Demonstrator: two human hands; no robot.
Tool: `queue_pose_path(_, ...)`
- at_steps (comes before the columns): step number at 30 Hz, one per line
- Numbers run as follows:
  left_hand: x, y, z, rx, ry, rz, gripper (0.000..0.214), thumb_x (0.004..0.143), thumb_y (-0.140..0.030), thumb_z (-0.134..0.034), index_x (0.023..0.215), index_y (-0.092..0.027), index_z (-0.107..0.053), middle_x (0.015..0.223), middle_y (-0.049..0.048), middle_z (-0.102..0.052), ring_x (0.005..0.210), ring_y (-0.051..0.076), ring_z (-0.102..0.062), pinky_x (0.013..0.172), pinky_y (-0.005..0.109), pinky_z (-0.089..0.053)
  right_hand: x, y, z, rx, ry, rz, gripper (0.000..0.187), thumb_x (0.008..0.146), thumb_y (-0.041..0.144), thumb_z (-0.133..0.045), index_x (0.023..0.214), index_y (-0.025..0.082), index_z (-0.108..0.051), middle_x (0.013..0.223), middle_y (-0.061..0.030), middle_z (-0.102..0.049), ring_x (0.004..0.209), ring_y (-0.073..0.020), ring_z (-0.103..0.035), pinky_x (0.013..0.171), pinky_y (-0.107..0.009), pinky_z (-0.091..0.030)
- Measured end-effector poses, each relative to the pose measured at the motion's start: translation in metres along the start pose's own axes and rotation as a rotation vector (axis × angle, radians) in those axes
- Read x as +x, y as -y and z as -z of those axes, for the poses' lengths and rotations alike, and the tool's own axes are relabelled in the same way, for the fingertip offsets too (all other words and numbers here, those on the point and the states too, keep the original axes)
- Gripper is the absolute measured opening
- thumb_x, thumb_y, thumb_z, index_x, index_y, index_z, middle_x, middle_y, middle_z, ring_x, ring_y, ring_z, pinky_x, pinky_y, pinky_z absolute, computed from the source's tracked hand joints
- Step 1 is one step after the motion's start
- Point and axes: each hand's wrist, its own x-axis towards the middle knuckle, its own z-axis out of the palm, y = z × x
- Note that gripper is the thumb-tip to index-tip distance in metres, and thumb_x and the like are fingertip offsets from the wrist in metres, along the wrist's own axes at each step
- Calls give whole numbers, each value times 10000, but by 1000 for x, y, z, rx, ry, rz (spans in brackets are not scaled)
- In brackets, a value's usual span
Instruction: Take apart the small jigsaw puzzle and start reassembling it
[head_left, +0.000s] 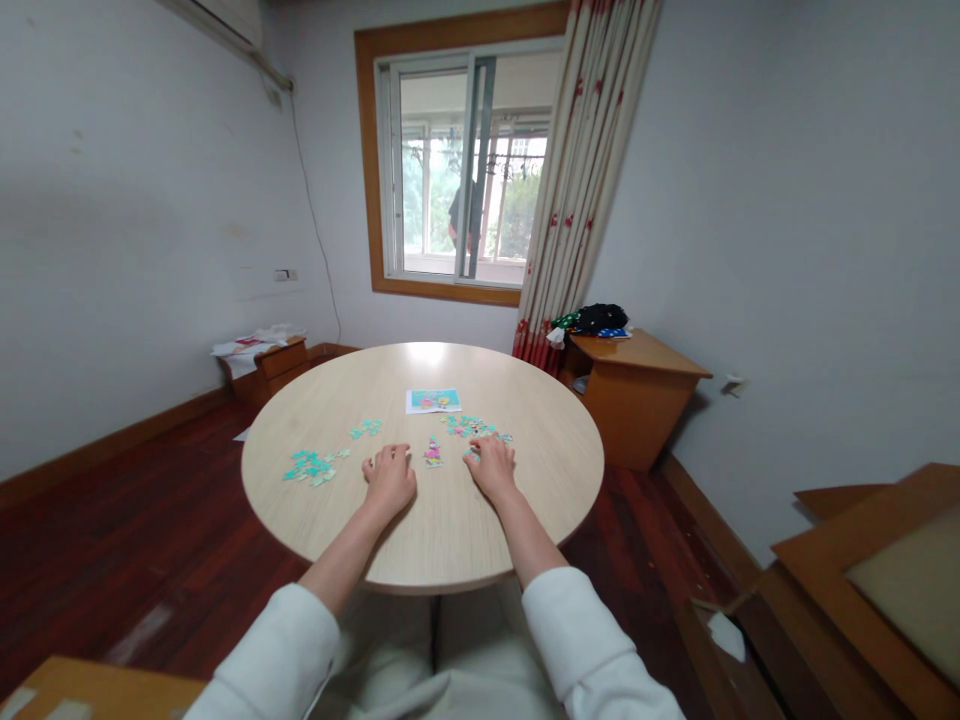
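Observation:
My left hand (390,476) rests on the round table (427,545) left of the middle, fingers loosely bent and apart, with nothing visible in it. My right hand (493,468) is at the right, thumb and index finger curled round a small teal puzzle piece, partly hidden by the fingers. Between my hands lies a small joined section of pink and yellow puzzle (433,453). Beyond my right hand is a pile of mixed puzzle pieces (466,426). Farther left lie a larger heap of teal pieces (311,467) and a smaller teal group (365,429).
A printed picture card (433,401) lies flat toward the table's far side. Behind the table on the right stands a wooden desk (637,385) topped with dark cloth (602,318). A low cabinet (281,363) with papers is at the left. A curtain (581,180) hangs by the window.

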Motion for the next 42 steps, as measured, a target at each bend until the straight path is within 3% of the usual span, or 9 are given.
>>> queue_pose_path(6, -1, -1, 2, -6, -7, -3, 455, 766, -128, -419, 1208, -184, -507, 1286, 155, -517, 1188, 256, -467, 1017, 483, -237, 1, 0, -2, -70, 50, -52, 133, 822, 307, -608, 896, 211, -663, 1034, -72, -624, 1025, -236, -502, 864, -373, -311)
queue_pose_path(19, -3, -3, 4, -10, -10, -8, 460, 769, -129, -416, 1219, -170, -504, 1275, 152, -522, 1179, 254, -473, 1014, 472, -245, 0, -1, -4, 6, 67, 7, 114, 824, 223, -594, 931, 209, -628, 991, -42, -655, 1001, -206, -529, 866, -338, -295)
queue_pose_path(27, -3, -1, 4, -12, -8, -10, 454, 776, -131, -411, 1220, -159, -504, 1277, 156, -520, 1178, 257, -474, 1015, 480, -251, 3, -4, -3, 146, -1, -50, 233, 825, 170, -537, 1034, 233, -618, 979, -19, -679, 949, -176, -571, 854, -317, -330)
queue_pose_path(30, -3, -1, 4, -15, -5, -11, 458, 775, -132, -410, 1223, -159, -500, 1283, 158, -515, 1186, 259, -469, 1020, 485, -243, 4, -6, -2, 188, -58, -130, 260, 866, 159, -427, 984, 236, -645, 1000, -22, -677, 946, -172, -576, 835, -308, -350)
queue_pose_path(38, -2, -1, 4, -27, -18, -8, 460, 766, -130, -417, 1213, -180, -514, 1278, 147, -529, 1179, 258, -479, 1018, 473, -246, 3, -8, -1, 111, -118, -181, 296, 819, 117, -419, 903, 219, -684, 1032, -67, -654, 1018, -214, -533, 839, -336, -349)
queue_pose_path(42, -4, -1, 5, -71, 3, -119, 487, 747, -114, -420, 1214, -198, -530, 1321, 111, -527, 1221, 225, -458, 1031, 448, -255, 3, -7, 0, 106, -75, -187, 348, 821, 84, -404, 930, 242, -694, 1063, -50, -641, 1050, -209, -515, 846, -335, -341)
